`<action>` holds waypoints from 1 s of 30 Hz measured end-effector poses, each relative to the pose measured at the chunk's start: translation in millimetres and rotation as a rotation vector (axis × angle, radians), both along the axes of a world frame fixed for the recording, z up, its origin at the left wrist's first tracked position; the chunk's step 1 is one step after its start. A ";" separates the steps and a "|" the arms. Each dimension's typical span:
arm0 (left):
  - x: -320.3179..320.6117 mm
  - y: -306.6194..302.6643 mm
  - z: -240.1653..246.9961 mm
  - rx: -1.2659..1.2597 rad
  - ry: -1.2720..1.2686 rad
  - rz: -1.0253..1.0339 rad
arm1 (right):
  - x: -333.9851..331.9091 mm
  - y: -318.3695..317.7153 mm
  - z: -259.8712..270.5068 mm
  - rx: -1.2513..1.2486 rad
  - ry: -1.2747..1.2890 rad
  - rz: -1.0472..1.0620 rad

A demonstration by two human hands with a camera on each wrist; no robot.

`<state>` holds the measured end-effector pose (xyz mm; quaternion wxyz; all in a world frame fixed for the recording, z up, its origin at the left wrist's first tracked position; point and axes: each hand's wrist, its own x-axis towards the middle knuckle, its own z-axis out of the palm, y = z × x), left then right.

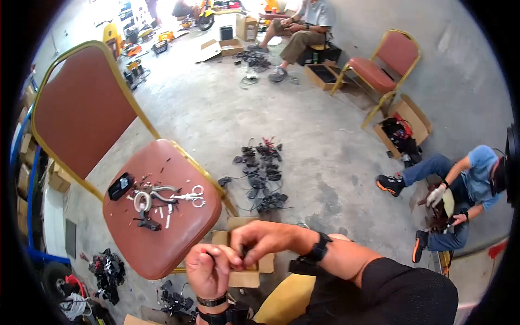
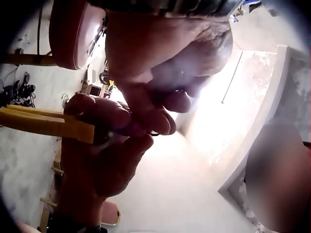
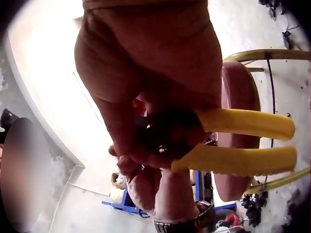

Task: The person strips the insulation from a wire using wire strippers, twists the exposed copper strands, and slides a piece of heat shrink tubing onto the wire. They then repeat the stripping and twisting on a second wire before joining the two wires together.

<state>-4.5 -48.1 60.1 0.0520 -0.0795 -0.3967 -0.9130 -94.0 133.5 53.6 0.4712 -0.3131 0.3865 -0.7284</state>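
Observation:
Both hands meet in front of the body, above an open cardboard box (image 1: 246, 279). My right hand (image 1: 257, 241) grips a tool with two yellow handles (image 3: 250, 124), which look like those of pliers; its head is hidden among the fingers. Fingers of my left hand (image 1: 208, 271) are curled at the right fingertips and pinch something small and dark; I cannot tell what it is. Beside the hands, a red padded chair seat (image 1: 179, 246) carries white-handled scissors (image 1: 192, 196), a pale ring-shaped coil (image 1: 142, 201), a black case (image 1: 121, 186) and small scraps.
Dark cabled parts (image 1: 262, 176) lie in a row on the concrete floor, with another heap (image 1: 106, 273) left of the chair. One person (image 1: 479, 168) sits on the right, another (image 1: 309, 32) at the back. A second red chair (image 1: 374, 73) stands by the wall.

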 end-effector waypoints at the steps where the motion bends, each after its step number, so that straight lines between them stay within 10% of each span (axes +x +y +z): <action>1: 4.2 0.4 2.6 0.026 -0.019 -0.049 | 3.7 3.0 8.3 0.060 0.012 0.011; 30: 66.2 -19.7 -33.8 -0.056 -0.495 -0.795 | 60.5 30.7 -35.7 0.240 0.024 0.423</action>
